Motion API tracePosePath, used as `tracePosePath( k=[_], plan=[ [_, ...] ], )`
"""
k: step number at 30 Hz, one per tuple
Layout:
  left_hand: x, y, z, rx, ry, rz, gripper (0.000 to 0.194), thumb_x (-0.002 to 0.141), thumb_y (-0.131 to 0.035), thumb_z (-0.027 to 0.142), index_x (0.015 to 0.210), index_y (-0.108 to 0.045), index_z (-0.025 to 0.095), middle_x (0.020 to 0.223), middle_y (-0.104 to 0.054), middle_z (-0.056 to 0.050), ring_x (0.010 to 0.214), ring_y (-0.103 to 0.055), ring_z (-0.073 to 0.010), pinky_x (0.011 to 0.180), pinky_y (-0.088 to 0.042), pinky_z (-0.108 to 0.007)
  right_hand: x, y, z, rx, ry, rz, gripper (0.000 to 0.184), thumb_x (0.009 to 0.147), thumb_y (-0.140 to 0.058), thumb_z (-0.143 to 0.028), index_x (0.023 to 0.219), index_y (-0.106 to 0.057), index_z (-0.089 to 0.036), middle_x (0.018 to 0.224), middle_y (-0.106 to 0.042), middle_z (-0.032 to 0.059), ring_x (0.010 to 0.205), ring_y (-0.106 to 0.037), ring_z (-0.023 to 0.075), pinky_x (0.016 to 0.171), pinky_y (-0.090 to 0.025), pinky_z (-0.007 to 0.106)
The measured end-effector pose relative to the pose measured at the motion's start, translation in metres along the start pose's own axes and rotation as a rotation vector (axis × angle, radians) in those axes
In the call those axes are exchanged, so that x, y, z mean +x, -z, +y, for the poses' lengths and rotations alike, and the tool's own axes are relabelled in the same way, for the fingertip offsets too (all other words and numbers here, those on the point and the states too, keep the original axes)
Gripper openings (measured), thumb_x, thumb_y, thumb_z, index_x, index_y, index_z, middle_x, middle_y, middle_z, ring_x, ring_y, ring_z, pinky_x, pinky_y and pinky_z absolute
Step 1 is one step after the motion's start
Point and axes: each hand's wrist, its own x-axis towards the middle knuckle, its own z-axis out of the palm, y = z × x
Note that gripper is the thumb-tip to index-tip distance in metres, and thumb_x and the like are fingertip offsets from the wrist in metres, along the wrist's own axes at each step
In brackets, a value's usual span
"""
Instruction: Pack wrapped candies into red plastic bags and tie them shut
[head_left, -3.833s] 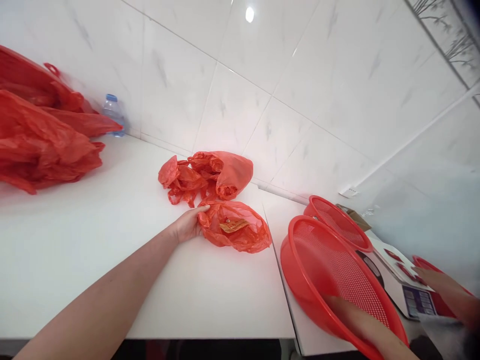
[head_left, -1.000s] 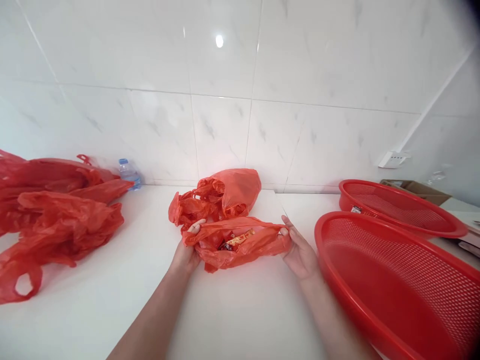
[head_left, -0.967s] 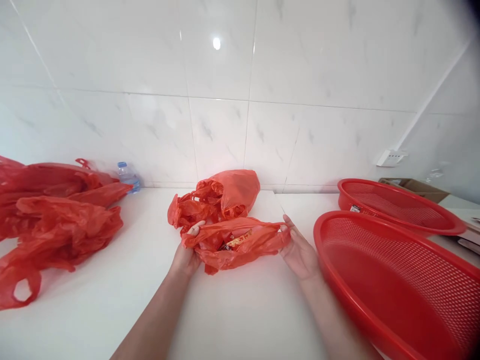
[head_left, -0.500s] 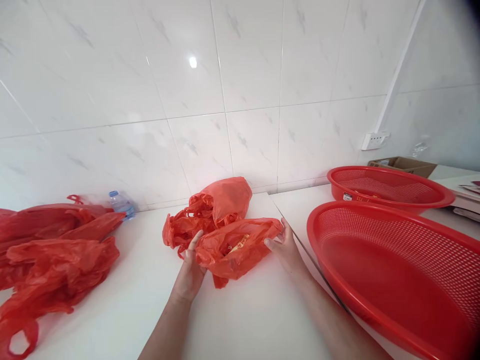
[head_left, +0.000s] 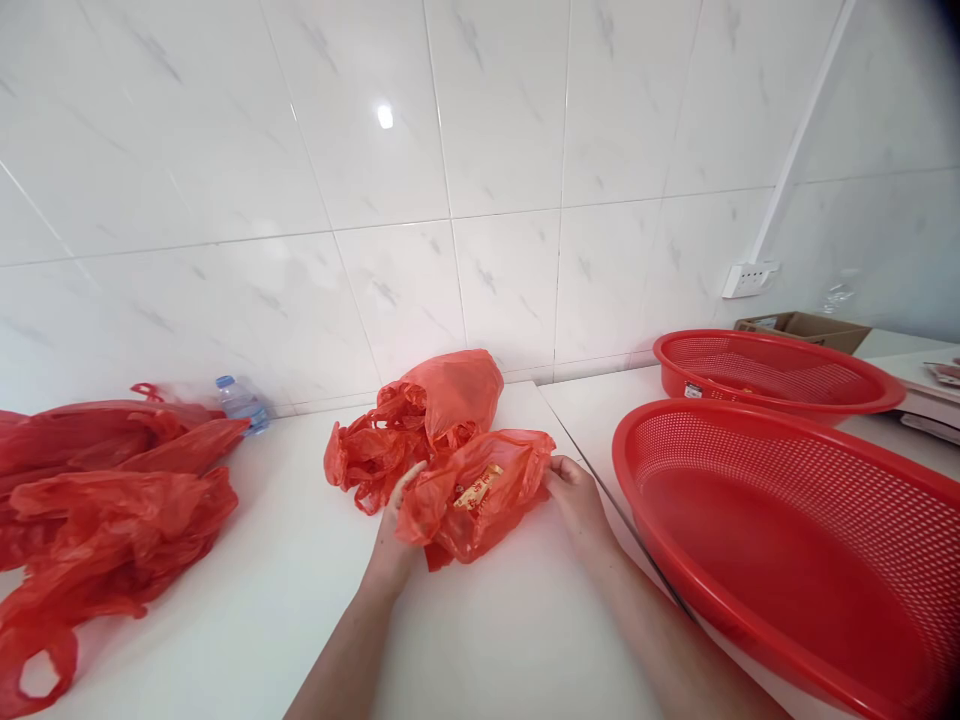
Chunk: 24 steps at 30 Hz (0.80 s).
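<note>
Between my hands, a red plastic bag (head_left: pixel 517 490) rests on the white table with its mouth spread. Inside it shows a small packet (head_left: pixel 478 488) in gold and red; what else the bag holds I cannot make out. My left hand (head_left: pixel 400 530) grips the bag's left edge, some fingers hidden by the plastic. At the right edge, my right hand (head_left: pixel 576 492) pinches the rim between thumb and fingers. Just behind, touching this bag, lies another crumpled red plastic bag (head_left: pixel 457 395).
More red plastic bags (head_left: pixel 120 520) are heaped at the left, near a clear bottle (head_left: pixel 241 405) with a blue cap. A large red basket (head_left: pixel 645 440) stands close on the right, a second red basket (head_left: pixel 679 382) behind it. Farther back is a cardboard box (head_left: pixel 832 333) by the tiled wall (head_left: pixel 502 120).
The bag's mouth has opened wider and shows more of the packet. My left hand has moved slightly right with its edge, and my right hand has shifted slightly lower on the rim.
</note>
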Motion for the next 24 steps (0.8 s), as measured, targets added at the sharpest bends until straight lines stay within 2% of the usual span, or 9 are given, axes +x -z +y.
tracePosePath(
  k=[2,5,8,11,15,18,21,22,24],
  plan=[
    [0.003,0.003,-0.002,-0.017,-0.033,0.022,0.056,0.062,-0.077,0.032,0.115,-0.057,0.025,0.125,-0.056,-0.009,0.117,-0.050,-0.0299,0.093,-0.045,-0.037,-0.004,0.001,-0.007,-0.043,0.045,0.037,0.021,0.074,-0.060,-0.038,0.081,-0.061,-0.019,0.075,-0.061,0.0011,0.071,-0.055,0.0168,0.064,-0.043,0.027],
    [0.006,0.008,-0.006,-0.057,-0.028,0.044,0.039,0.067,-0.073,0.036,0.102,-0.060,0.023,0.110,-0.063,-0.009,0.107,-0.055,-0.0298,0.084,-0.048,-0.038,-0.008,0.002,-0.016,-0.057,0.127,0.058,0.025,0.081,-0.052,-0.044,0.085,-0.059,-0.020,0.081,-0.061,0.0025,0.076,-0.054,0.0173,0.067,-0.043,0.027],
    [0.007,0.010,-0.008,-0.053,-0.017,0.024,0.030,0.070,-0.070,0.037,0.093,-0.059,0.022,0.097,-0.063,-0.007,0.097,-0.058,-0.0268,0.077,-0.049,-0.035,-0.011,0.001,-0.021,-0.045,0.176,-0.028,0.038,0.088,-0.038,-0.051,0.091,-0.059,-0.019,0.088,-0.062,0.0057,0.079,-0.056,0.0187,0.070,-0.044,0.029],
    [0.004,0.010,-0.006,-0.006,-0.011,-0.012,0.026,0.072,-0.067,0.038,0.090,-0.059,0.022,0.093,-0.063,-0.006,0.093,-0.059,-0.0252,0.075,-0.049,-0.035,-0.014,-0.005,-0.023,-0.029,0.168,-0.147,0.036,0.085,-0.047,-0.049,0.106,-0.057,-0.022,0.097,-0.063,0.0052,0.083,-0.058,0.0185,0.073,-0.045,0.029],
    [-0.007,0.000,0.006,0.099,-0.076,-0.072,0.038,0.070,-0.068,0.039,0.103,-0.060,0.023,0.099,-0.063,-0.007,0.092,-0.060,-0.0248,0.079,-0.048,-0.036,-0.023,-0.016,-0.021,-0.188,0.242,-0.238,0.048,0.076,-0.062,-0.035,0.121,-0.048,-0.026,0.104,-0.061,0.0038,0.089,-0.058,0.0187,0.079,-0.047,0.032],
    [-0.017,-0.018,0.017,0.174,-0.089,-0.133,0.059,0.062,-0.074,0.033,0.117,-0.054,0.023,0.106,-0.062,-0.007,0.091,-0.060,-0.0246,0.080,-0.048,-0.037,-0.034,-0.025,-0.019,-0.348,0.449,-0.332,0.053,0.078,-0.061,-0.031,0.128,-0.043,-0.026,0.114,-0.057,0.0072,0.102,-0.054,0.0222,0.087,-0.046,0.038],
    [-0.023,-0.035,0.020,0.230,-0.117,-0.157,0.078,0.053,-0.079,0.020,0.125,-0.049,0.026,0.126,-0.054,-0.008,0.110,-0.053,-0.0276,0.090,-0.044,-0.037,-0.046,-0.033,-0.021,-0.483,0.630,-0.440,0.043,0.084,-0.053,-0.026,0.127,-0.046,-0.027,0.116,-0.056,0.0077,0.105,-0.052,0.0227,0.092,-0.042,0.041],
    [-0.024,-0.038,0.019,0.229,-0.132,-0.161,0.078,0.053,-0.078,0.017,0.125,-0.049,0.027,0.128,-0.052,-0.008,0.114,-0.050,-0.0274,0.093,-0.043,-0.036,-0.048,-0.035,-0.022,-0.511,0.660,-0.465,0.041,0.085,-0.051,-0.023,0.125,-0.048,-0.028,0.115,-0.056,0.0069,0.104,-0.053,0.0220,0.093,-0.042,0.041],
    [-0.022,-0.040,0.015,0.203,-0.134,-0.157,0.063,0.058,-0.075,0.016,0.117,-0.057,0.026,0.124,-0.054,-0.006,0.113,-0.051,-0.0256,0.093,-0.042,-0.034,-0.050,-0.038,-0.021,-0.540,0.684,-0.471,0.039,0.084,-0.049,-0.016,0.121,-0.052,-0.028,0.112,-0.058,0.0051,0.101,-0.054,0.0206,0.092,-0.043,0.040]
  ],
)
